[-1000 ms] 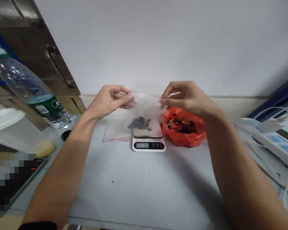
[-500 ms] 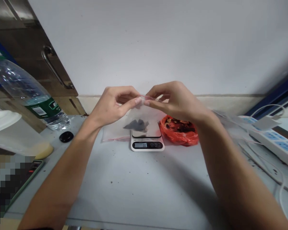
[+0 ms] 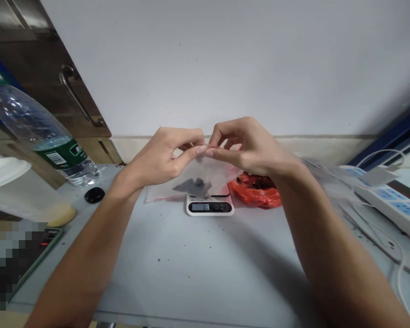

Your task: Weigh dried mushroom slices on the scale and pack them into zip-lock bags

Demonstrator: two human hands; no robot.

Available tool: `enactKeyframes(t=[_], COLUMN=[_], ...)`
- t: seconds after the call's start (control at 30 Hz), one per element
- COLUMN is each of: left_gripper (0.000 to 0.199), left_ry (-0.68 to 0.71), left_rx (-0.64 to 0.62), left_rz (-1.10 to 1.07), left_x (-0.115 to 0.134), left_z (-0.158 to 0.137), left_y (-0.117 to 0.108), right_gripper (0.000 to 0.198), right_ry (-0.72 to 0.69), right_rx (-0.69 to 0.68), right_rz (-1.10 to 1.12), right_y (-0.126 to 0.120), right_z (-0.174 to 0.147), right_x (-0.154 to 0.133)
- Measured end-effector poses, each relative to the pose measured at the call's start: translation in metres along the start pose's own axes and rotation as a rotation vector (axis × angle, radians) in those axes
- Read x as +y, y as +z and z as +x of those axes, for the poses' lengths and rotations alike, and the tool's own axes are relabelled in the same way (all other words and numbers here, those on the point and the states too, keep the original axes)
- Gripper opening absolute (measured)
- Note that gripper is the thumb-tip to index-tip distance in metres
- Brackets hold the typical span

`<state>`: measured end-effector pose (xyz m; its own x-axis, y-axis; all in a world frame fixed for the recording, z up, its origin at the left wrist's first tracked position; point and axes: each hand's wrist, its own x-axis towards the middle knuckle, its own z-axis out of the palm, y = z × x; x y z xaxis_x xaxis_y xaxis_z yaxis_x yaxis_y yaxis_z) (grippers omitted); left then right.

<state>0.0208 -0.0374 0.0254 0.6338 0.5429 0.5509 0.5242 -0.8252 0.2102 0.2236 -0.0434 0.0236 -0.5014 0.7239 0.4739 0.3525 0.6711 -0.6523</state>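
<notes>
Between my two hands hangs a translucent zip bag [image 3: 213, 175] with a reddish seal strip along its top edge. Dark grey pieces [image 3: 194, 186] show through its lower part. My left hand [image 3: 172, 152] pinches the top edge between thumb and fingers. Close beside it, my right hand [image 3: 244, 146] pinches the same edge. Below and behind the bag is a small white digital scale [image 3: 210, 208], its display reading 0.0 and its plate partly covered. A red plastic bag [image 3: 256, 193] with dark dried bits inside sits right of the scale, under my right wrist.
Another clear bag [image 3: 160, 193] lies flat left of the scale. Further left stand a water bottle [image 3: 59, 146], a white-lidded container [image 3: 23, 191], a black round cap [image 3: 94, 195] and a phone [image 3: 51, 239]. A power strip [image 3: 396, 202] with cables lies at right.
Both hands have come slightly lower with the zip bag, and the bag has sunk a little in front of the scale. My left hand has shifted a bit to the right.
</notes>
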Motion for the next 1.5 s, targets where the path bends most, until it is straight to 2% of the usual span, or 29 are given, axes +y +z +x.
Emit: enactKeyframes(t=[0.2, 0.33, 0.53, 0.67, 0.83, 0.97, 1.03, 1.1, 1.17, 1.23, 1.3, 1.37, 1.4, 1.5], left_gripper=[0.025, 0.025, 0.025, 0.024, 0.025, 0.025, 0.023, 0.021, 0.017, 0.016, 0.019, 0.020, 0.018, 0.022], left_ry=[0.007, -0.033, -0.137, -0.134, -0.135, -0.134, -0.145, -0.113, -0.024, 0.076, 0.171, 0.204, 0.167, 0.053], left_rx=[-0.019, -0.031, -0.040, -0.026, -0.053, 0.089, 0.160, 0.172, 0.156, 0.128, 0.174, 0.267, 0.283, 0.288], left_rz=[0.019, -0.010, 0.033, 0.022, 0.021, -0.010, -0.016, -0.005, 0.004, 0.001, 0.004, 0.045, 0.066, 0.076], left_x=[-0.004, -0.007, -0.015, -0.018, -0.019, -0.021, -0.020, -0.018, -0.013, -0.006, 0.003, 0.012, 0.017, 0.026], left_z=[-0.001, -0.002, -0.005, -0.006, -0.005, -0.010, -0.014, -0.015, -0.011, -0.004, 0.004, 0.010, 0.012, 0.013], left_y=[-0.002, -0.008, -0.018, -0.021, -0.020, -0.030, -0.036, -0.037, -0.030, -0.014, 0.004, 0.020, 0.026, 0.036], right_gripper=[0.040, 0.033, 0.025, 0.027, 0.031, 0.028, 0.029, 0.033, 0.045, 0.052, 0.039, 0.019, 0.014, 0.015], right_ry=[-0.019, 0.002, 0.098, 0.131, 0.160, 0.248, 0.279, 0.255, 0.189, 0.132, 0.117, 0.143, 0.167, 0.213], right_rx=[-0.034, -0.051, -0.088, -0.117, -0.090, -0.028, -0.010, -0.030, -0.120, -0.273, -0.396, -0.418, -0.406, -0.275], right_rz=[0.018, -0.011, -0.105, -0.187, -0.315, -0.451, -0.428, -0.349, -0.251, -0.173, -0.181, -0.226, -0.234, -0.202], right_y=[-0.005, -0.010, -0.022, -0.028, -0.034, -0.048, -0.054, -0.055, -0.048, -0.035, -0.023, -0.018, -0.020, -0.043], right_z=[0.000, -0.002, -0.007, -0.009, -0.009, -0.016, -0.020, -0.022, -0.019, -0.014, -0.008, -0.006, -0.008, -0.024], right_x=[0.009, 0.016, 0.016, 0.017, 0.030, 0.040, 0.038, 0.030, 0.018, 0.008, 0.003, 0.006, 0.008, 0.016])
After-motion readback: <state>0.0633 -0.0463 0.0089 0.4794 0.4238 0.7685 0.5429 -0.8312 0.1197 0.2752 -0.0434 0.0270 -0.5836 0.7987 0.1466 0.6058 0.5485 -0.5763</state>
